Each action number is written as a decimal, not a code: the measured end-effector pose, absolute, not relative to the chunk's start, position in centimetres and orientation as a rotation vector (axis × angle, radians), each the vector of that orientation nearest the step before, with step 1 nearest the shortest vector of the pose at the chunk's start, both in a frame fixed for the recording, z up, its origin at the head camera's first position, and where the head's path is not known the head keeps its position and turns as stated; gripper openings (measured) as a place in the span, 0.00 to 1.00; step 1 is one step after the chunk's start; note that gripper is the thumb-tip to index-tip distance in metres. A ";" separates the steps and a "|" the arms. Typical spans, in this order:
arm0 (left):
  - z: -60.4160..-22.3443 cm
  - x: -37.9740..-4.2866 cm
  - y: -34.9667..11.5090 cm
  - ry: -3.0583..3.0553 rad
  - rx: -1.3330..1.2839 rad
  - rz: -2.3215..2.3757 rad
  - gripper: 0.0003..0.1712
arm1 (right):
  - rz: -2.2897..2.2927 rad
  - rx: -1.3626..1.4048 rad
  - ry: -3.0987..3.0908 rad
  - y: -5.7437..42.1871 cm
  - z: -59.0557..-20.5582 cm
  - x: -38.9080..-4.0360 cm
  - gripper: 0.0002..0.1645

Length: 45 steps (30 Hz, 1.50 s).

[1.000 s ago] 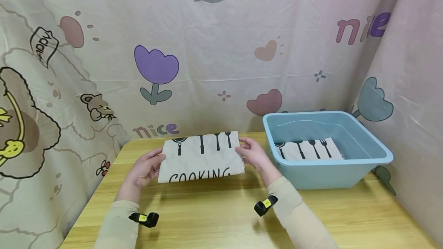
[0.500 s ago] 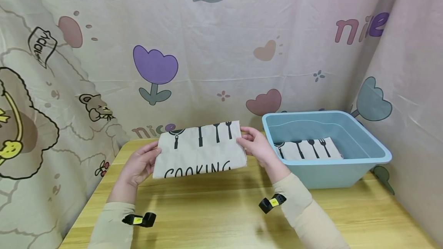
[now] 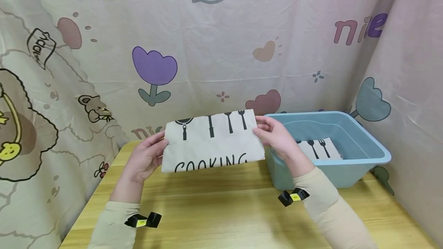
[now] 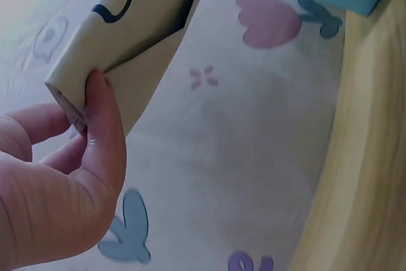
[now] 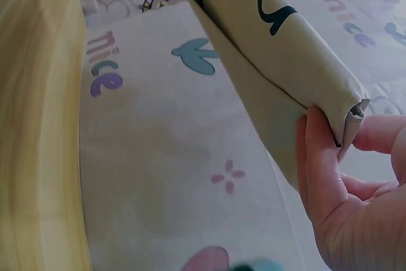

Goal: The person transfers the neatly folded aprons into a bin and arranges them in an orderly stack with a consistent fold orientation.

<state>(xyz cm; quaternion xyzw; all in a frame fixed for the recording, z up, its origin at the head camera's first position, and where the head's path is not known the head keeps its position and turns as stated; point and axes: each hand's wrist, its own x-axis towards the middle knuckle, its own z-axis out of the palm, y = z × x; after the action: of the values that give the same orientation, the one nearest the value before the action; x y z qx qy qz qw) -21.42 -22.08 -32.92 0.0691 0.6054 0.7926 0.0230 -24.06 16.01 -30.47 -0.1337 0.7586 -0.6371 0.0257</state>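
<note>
A folded white cloth (image 3: 211, 145), printed with black utensils and the word COOKING, is held up above the table by both hands. My left hand (image 3: 147, 156) pinches its left edge, the thumb in front. At the right edge my right hand (image 3: 278, 135) pinches the cloth in the same way, partly in front of a light blue plastic tub (image 3: 325, 176). From the right wrist view, the folded layers show at the cloth's end (image 5: 352, 115) between thumb and fingers. Inside the tub lies another white cloth (image 3: 320, 149) with the same utensil print, its left part hidden by my right hand.
The wooden table (image 3: 207, 218) stretches below both hands. Behind it and along both sides hangs a pale curtain (image 3: 214, 49) with printed flowers and cartoon figures. The tub stands at the table's back right, close to the curtain.
Both hands have raised the folded cloth higher above the table, then shifted it to the right. My right hand now overlaps the tub's left side.
</note>
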 end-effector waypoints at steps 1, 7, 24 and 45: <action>-32.7 -21.4 -21.7 1.884 0.209 2.456 0.16 | -1.974 -0.422 2.342 16.4 -30.3 -24.1 0.33; -31.3 -21.3 -19.2 1.955 0.202 2.406 0.18 | -1.973 -0.445 2.352 18.9 -29.7 -23.8 0.34; -29.6 -22.8 -11.2 1.847 0.341 2.352 0.30 | -1.852 -0.308 2.593 26.6 -29.2 -22.5 0.37; -30.0 -24.8 -0.2 1.670 0.314 2.482 0.29 | -1.825 0.070 2.849 35.1 -29.5 -23.3 0.35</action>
<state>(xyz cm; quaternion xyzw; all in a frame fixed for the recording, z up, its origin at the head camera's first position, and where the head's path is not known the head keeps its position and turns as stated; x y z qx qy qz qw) -24.78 -0.17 -30.01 0.1043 0.5538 0.8234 0.0667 -23.31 35.13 -29.55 0.0206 0.8357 -0.5353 -0.1208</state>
